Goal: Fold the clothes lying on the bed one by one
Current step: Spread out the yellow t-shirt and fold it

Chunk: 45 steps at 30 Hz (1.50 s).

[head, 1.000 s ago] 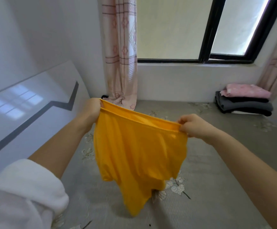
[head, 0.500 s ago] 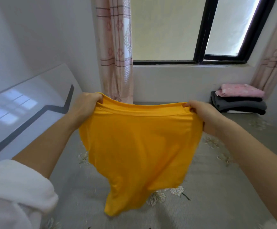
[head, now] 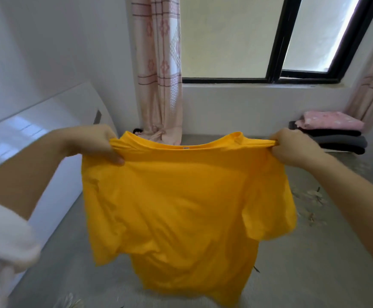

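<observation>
While the left hand (head: 92,143) and right hand (head: 292,147) each pinch a shoulder, the bright yellow cotton T-shirt (head: 185,196) hangs between them, collar up, long axis vertical above the grey bed (head: 314,263).

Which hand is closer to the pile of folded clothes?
Right. The right hand grips the yellow shirt at one shoulder, just left of the pile in view; the left hand holds the other shoulder, far across the shirt.
</observation>
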Available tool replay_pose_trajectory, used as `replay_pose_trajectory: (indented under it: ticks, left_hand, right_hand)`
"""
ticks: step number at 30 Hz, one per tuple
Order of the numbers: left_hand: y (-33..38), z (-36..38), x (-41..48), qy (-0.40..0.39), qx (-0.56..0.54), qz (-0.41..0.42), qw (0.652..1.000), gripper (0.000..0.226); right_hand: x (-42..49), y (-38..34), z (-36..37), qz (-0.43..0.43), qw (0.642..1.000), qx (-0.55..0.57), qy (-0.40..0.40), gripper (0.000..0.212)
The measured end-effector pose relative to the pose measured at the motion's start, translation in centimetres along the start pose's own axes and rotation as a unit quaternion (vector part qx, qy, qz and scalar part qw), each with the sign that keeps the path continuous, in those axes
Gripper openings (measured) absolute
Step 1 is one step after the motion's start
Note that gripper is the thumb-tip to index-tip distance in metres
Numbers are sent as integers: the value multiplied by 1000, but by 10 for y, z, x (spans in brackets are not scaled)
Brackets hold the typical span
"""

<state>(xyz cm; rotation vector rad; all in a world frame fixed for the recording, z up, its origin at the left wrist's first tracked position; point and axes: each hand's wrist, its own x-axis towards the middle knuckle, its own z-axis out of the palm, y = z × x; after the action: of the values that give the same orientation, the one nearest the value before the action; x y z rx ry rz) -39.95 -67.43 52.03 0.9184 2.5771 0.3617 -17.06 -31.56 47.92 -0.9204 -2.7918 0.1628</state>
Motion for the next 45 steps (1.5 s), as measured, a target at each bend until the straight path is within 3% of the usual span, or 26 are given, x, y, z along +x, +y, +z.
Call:
replay_pose_trajectory:
  ticks: [2,3,5,6,8,10,12,13,15,17,20,25,29,34,36,40,45]
  left_hand:
    - [-2,21,27,60,80,-62,993,33]
    - [-3,31,39,89,101,-92,987,37]
    - [-2,46,60,136,85,-134,978,35]
    - [0,51,68,147,29,-142,978,34]
    - [11,58,83,143,-224,-156,951,32]
    - [23,61,95,143,-465,-134,863,36]
    - [28,60,106,192,-551,-99,806,42]
    - [28,60,111,228,-557,-83,795,43]
    - [22,61,117,307,-492,-55,813,41]
    - [9,71,114,373,-403,16,836,36]
    - [-18,104,103,389,-377,89,836,35]
    - [-67,185,80,342,-303,47,888,41]
    - [-95,252,60,262,-343,5,902,39]
    - [-128,334,22,140,-314,-49,938,49]
    - [-146,371,8,82,-270,-84,956,46]
    - [-181,446,-7,-44,-137,-160,977,62]
    - [-204,527,-29,-188,3,-198,962,69]
  right_hand:
    - [13,-3,25,71,990,112,-39,20]
    - [20,-6,36,125,967,212,-75,22]
    - [35,-14,53,224,875,403,-146,24]
    - [43,-18,60,249,830,473,-160,28]
    - [63,-23,70,262,779,553,-138,34]
    - [81,-26,73,241,783,568,-82,36]
    - [94,-25,73,190,818,543,-14,26]
    - [97,-23,70,160,841,516,25,25]
    - [98,-18,65,105,871,471,93,31]
    - [92,-12,67,52,877,461,125,34]
    - [65,-4,84,-7,879,457,136,38]
    - [15,6,141,10,924,378,52,34]
    - [-33,8,193,9,924,382,-12,31]
    - [-92,22,278,35,939,323,-114,31]
    - [-118,27,314,52,940,295,-164,28]
    - [-169,41,385,79,945,160,-273,45]
    - [-232,50,444,70,910,6,-409,55]
